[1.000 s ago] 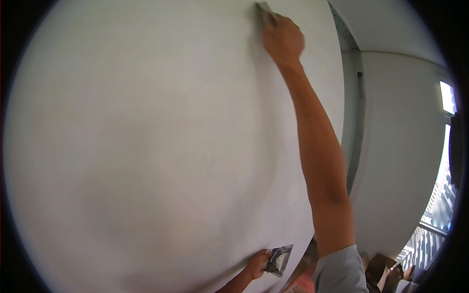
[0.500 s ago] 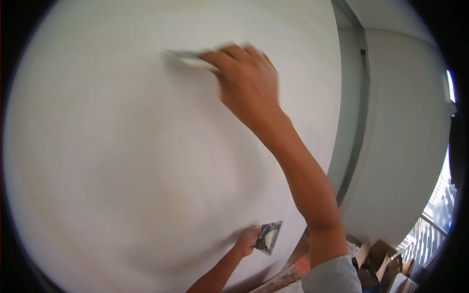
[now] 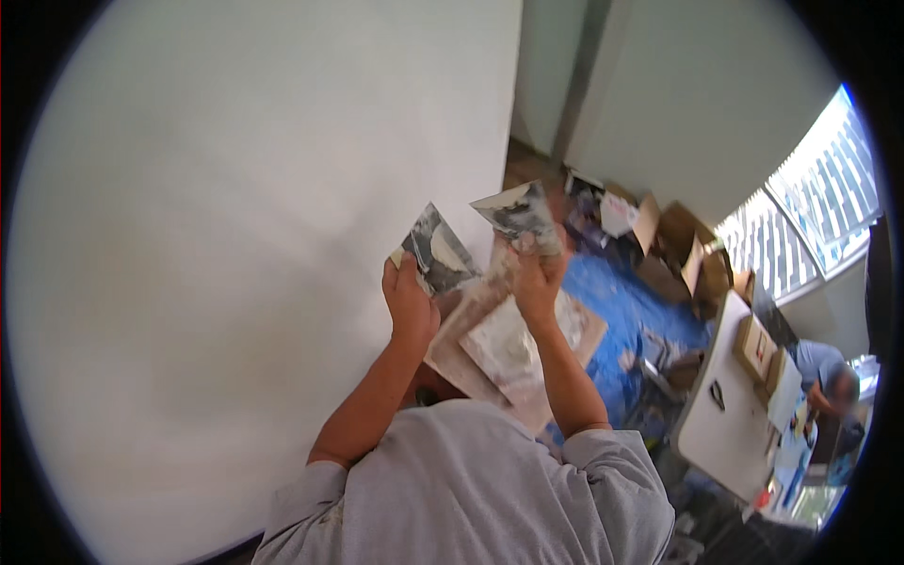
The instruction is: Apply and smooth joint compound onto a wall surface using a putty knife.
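Note:
My left hand [image 3: 411,301] is closed around a putty knife [image 3: 443,252], its wide blade smeared with dark and pale filler. To its right, my right hand [image 3: 540,287] grips a second putty knife [image 3: 515,209], with cream filler along its blade. Both blades point up and are held close together but apart, in front of me. The white wall [image 3: 226,282] rises on my left, and neither blade is on it. Below my hands lies a board [image 3: 499,350] with white filler on it. The fingers hide the knives' handles.
Blue plastic sheeting [image 3: 607,292] covers part of the floor at right. Open cardboard boxes [image 3: 683,245] stand beyond it, near a window [image 3: 810,207]. A white table [image 3: 720,433] is at right, with another person [image 3: 829,386] bent over behind it.
My right hand has come down from high on the wall. My left hand has moved up beside it, so the two knives are now together. The view has swung right and downward.

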Motion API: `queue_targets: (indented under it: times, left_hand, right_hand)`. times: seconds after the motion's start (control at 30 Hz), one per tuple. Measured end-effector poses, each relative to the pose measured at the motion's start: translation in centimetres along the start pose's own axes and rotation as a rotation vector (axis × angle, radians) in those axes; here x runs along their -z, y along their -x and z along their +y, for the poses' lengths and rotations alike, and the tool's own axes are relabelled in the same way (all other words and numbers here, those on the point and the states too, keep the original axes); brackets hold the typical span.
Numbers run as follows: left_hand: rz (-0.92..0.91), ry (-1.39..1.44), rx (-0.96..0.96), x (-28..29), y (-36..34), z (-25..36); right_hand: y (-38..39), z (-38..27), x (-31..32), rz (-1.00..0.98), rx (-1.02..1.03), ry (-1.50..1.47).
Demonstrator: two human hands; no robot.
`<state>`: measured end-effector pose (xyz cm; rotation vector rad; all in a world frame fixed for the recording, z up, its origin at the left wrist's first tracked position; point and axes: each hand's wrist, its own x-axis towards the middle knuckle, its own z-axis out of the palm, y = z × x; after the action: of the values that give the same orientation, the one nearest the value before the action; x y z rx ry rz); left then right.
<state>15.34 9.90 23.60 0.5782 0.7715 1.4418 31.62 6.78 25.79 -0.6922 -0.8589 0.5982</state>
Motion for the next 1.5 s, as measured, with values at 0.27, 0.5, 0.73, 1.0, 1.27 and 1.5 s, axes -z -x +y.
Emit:
queue_targets:
  times: [0.27, 0.5, 0.73, 1.0, 1.27, 1.5]
  left_hand:
    - [-0.100, -0.023, 0.330, 2.0, 4.1, -6.7]
    - [-0.369, -0.084, 0.727, 3.0, 4.7, -6.1]
    - [-0.622, -0.341, 0.546, 5.0, 3.7, -9.1]
    - [-0.335, -0.137, 0.604, 7.5, 1.7, -5.4]
    - [-0.097, -0.272, 0.749, 12.3, 5.5, -8.5]
    - [0.023, -0.358, 0.743, 11.2, 7.1, -8.5]
  right_hand:
    - [8.5, -1.4, 10.8, -0.541, 0.264, 1.032]
    - [9.3, 0.6, 18.6, 0.000, -0.350, 0.418]
    - [10.3, 3.6, 18.3, 0.025, -0.838, -0.283]
    - [19.1, 7.9, 35.6, 0.249, -0.869, 0.467]
    - [26.2, 13.1, 39.8, -0.747, -0.482, 1.563]
    - [27.3, 18.3, 38.6, -0.881, -0.220, 1.699]
